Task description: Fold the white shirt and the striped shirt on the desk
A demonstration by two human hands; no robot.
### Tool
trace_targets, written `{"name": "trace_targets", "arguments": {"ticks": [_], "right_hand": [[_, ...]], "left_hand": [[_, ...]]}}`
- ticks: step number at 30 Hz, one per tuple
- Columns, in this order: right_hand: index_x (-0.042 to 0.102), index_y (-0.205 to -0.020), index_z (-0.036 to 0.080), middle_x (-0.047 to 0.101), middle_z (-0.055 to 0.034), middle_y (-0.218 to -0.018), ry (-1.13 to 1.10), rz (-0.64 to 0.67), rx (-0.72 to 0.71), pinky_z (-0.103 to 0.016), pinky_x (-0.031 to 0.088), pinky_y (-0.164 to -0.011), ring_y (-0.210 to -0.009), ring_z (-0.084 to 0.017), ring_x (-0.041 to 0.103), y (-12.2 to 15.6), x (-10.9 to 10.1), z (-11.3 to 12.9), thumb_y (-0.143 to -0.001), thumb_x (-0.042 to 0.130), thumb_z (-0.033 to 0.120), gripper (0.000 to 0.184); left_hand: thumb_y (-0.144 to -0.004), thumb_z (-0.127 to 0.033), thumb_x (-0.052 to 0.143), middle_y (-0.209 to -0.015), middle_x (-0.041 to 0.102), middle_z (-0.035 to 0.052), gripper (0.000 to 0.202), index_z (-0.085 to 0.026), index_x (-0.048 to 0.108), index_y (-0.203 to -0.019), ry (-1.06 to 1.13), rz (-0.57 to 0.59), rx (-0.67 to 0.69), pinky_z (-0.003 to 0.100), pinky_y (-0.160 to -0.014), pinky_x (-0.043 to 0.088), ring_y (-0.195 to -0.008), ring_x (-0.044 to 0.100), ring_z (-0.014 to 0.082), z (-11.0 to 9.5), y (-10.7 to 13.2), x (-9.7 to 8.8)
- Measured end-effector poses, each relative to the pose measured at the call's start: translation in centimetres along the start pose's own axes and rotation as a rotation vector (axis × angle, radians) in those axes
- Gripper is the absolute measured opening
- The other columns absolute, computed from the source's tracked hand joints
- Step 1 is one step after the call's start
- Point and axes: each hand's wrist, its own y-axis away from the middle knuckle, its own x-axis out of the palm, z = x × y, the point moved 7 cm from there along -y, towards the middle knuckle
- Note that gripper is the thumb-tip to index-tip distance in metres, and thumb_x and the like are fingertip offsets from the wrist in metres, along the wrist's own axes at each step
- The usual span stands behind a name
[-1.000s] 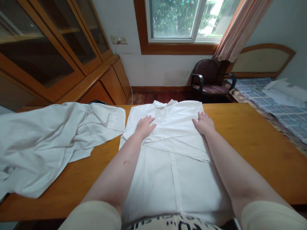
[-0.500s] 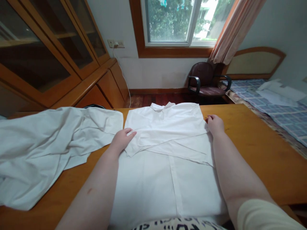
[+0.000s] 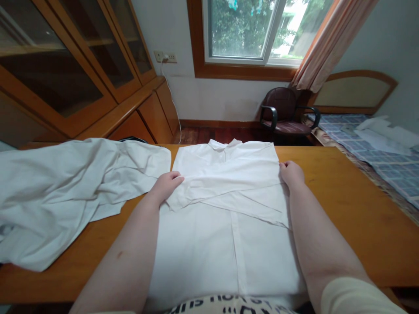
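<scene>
A white shirt lies flat on the wooden table, its collar at the far edge and its sleeves folded across the front. My left hand pinches the shirt's left side, thumb and fingers closed on the cloth. On the opposite side, my right hand has its fingers closed on the right edge of the shirt. The shirt's hem, near my body, is partly hidden by my own printed top.
Another white garment lies crumpled on the table to the left. Behind stand a glass-door cabinet, a dark chair below the window, and a bed at right.
My left hand's thumb and fingers have closed together on the shirt's side. My right fingers have drawn in at the right edge. The whole view has shifted slightly.
</scene>
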Motion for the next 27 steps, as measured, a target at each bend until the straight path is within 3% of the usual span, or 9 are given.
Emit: {"name": "trace_targets", "arguments": {"ticks": [4,7,10,12,15,19,22,24,27], "right_hand": [[0.067,-0.098,0.015,0.068,-0.0152,-0.096,-0.001,0.016,-0.033,-0.032,0.041,-0.068,-0.087,-0.026,0.061,0.0,-0.1,0.4,-0.091,0.037,0.04,0.04],[0.069,-0.089,0.017,0.069,-0.0132,-0.088,-0.015,0.07,-0.06,-0.031,0.04,-0.065,-0.082,-0.026,0.061,-0.1,0.3,0.3,-0.087,0.04,0.054,0.047],[0.07,-0.085,0.018,0.068,-0.0112,-0.083,-0.031,0.058,-0.057,-0.03,0.039,-0.064,-0.078,-0.025,0.06,-0.2,0.3,0.0,-0.084,0.046,0.055,0.044],[0.07,-0.087,0.019,0.069,-0.0107,-0.084,-0.056,0.038,-0.049,-0.03,0.039,-0.064,-0.079,-0.024,0.06,-0.2,0.3,-0.1,-0.086,0.045,0.051,0.041],[0.07,-0.094,0.02,0.069,-0.0095,-0.092,-0.082,0.031,-0.038,-0.03,0.039,-0.065,-0.083,-0.024,0.06,-0.1,0.3,-0.1,-0.085,0.046,0.043,0.034],[0.069,-0.101,0.021,0.069,-0.0094,-0.099,-0.086,0.025,-0.022,-0.029,0.039,-0.067,-0.087,-0.024,0.059,-0.1,0.2,-0.1,-0.084,0.046,0.036,0.033],[0.069,-0.096,0.019,0.068,-0.0111,-0.091,-0.063,0.033,-0.014,-0.03,0.039,-0.066,-0.082,-0.024,0.059,-0.1,0.1,0.0,-0.087,0.04,0.048,0.042],[0.07,-0.091,0.019,0.068,-0.0109,-0.085,-0.044,0.059,-0.018,-0.031,0.039,-0.064,-0.078,-0.024,0.059,-0.1,0.2,0.1,-0.085,0.04,0.058,0.049],[0.069,-0.085,0.02,0.067,-0.0102,-0.081,-0.02,0.082,-0.033,-0.031,0.039,-0.063,-0.077,-0.024,0.058,0.0,0.2,0.2,-0.081,0.044,0.063,0.051]], "left_hand": [[-0.072,-0.045,0.056,-0.058,0.053,-0.0031,0.029,-0.019,0.055,-0.061,-0.113,-0.005,-0.04,0.025,-0.057,0.035,-0.064,0.05,0.0159,0.3,0.3,-0.4],[-0.07,-0.052,0.059,-0.064,0.059,-0.0014,0.034,-0.018,0.06,-0.071,0.172,0.053,-0.136,0.026,-0.059,0.04,-0.065,0.055,0.0171,0.8,1.0,-0.3],[-0.065,-0.054,0.064,-0.073,0.064,0.0016,0.039,-0.018,0.061,-0.08,0.473,0.204,-0.216,0.029,-0.061,0.045,-0.068,0.059,0.0191,0.7,1.9,0.6],[-0.061,-0.051,0.068,-0.071,0.064,0.0022,0.037,-0.018,0.062,-0.077,0.394,0.305,-0.262,0.028,-0.057,0.044,-0.064,0.058,0.0188,1.0,2.5,1.1],[-0.058,-0.046,0.069,-0.062,0.059,0.0001,0.03,-0.018,0.061,-0.067,0.005,0.347,-0.266,0.026,-0.05,0.036,-0.055,0.052,0.0161,1.6,2.7,1.1],[-0.066,-0.048,0.062,-0.064,0.06,0.0011,0.029,-0.019,0.06,-0.063,-0.292,0.283,-0.209,0.026,-0.051,0.033,-0.057,0.052,0.0164,1.4,2.3,0.5],[-0.074,-0.048,0.054,-0.069,0.063,0.0031,0.03,-0.02,0.06,-0.066,-0.373,0.164,-0.193,0.027,-0.055,0.034,-0.062,0.055,0.0183,0.6,2.0,-0.3],[-0.079,-0.045,0.05,-0.075,0.065,0.0042,0.027,-0.02,0.061,-0.073,-0.415,0.038,-0.119,0.028,-0.059,0.035,-0.068,0.057,0.02,-0.9,2.1,-0.8],[-0.082,-0.038,0.048,-0.089,0.066,0.007,0.022,-0.021,0.062,-0.083,-0.431,-0.063,0.147,0.031,-0.07,0.039,-0.084,0.058,0.0232,-4.7,3.3,0.0]]}}
